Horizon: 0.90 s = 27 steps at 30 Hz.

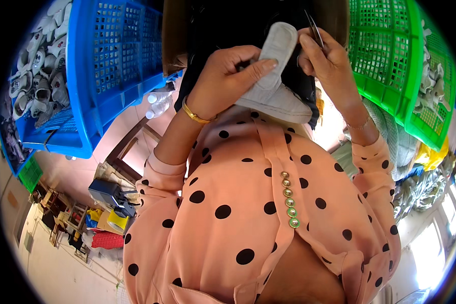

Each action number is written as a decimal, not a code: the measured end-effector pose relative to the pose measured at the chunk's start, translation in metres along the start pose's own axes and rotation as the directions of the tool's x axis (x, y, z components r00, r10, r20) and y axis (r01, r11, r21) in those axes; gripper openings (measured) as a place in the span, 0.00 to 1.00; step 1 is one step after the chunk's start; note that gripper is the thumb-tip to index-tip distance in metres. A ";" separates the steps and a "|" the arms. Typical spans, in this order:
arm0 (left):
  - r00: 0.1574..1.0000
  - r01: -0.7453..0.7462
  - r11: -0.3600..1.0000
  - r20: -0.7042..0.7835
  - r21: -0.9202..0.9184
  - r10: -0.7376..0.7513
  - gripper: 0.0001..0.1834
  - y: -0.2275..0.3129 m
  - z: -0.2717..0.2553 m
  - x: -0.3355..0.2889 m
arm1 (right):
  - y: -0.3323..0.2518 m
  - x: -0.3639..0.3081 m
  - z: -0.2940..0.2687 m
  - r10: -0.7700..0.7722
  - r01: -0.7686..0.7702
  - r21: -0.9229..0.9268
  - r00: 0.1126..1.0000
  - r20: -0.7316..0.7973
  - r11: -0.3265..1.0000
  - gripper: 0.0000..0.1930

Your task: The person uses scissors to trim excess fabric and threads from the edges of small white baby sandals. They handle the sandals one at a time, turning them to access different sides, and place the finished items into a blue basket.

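A light grey shoe upper (291,104) with stitching round its edge is in my left hand (230,78). That hand's thumb presses on its padded, rounded flap (281,43), which stands up from the rest; the fingers behind are partly hidden. Close by on the right, my right hand (327,58) is closed round thin, pointed metal snips (314,30), their blades pointing away from me. Its fingertips are beside the flap, and I cannot tell whether they touch it. Both hands are above my dark-covered lap.
A blue plastic basket (81,76) stands at my left, with many grey shoe uppers (45,76) beyond its wall. At my right is a green basket (413,76) with more pale pieces (430,83). Plastic bottles (158,106) stand on the floor near the blue basket.
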<state>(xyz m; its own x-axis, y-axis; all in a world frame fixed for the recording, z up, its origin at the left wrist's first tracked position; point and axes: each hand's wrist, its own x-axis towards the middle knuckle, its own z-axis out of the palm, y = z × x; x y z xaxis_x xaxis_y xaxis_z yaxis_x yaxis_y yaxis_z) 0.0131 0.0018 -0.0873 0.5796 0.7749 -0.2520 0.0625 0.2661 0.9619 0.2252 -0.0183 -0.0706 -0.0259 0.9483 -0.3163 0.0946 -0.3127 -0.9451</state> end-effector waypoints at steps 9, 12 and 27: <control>0.976 -0.013 0.990 -0.217 -0.142 -0.019 0.12 0.002 0.003 -0.004 | -0.038 -0.018 0.001 -0.224 0.332 -0.644 0.943 0.246 0.689 0.12; 0.969 -0.040 0.993 -0.246 -0.115 0.010 0.12 0.012 0.010 -0.007 | -0.033 -0.014 0.003 -0.321 0.447 -0.703 0.893 0.316 0.553 0.10; 0.965 0.045 0.859 -0.200 -0.511 -0.169 0.11 0.022 0.010 -0.011 | -0.027 0.001 -0.026 -0.471 0.501 -0.545 0.857 0.208 0.672 0.16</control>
<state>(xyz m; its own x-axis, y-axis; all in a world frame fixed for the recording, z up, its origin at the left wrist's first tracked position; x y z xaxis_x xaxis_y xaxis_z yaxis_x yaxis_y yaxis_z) 0.0158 -0.0068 -0.0621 0.3861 0.8175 -0.4273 -0.3352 0.5559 0.7607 0.2481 -0.0073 -0.0435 -0.2736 0.9489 0.1572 0.5930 0.2951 -0.7492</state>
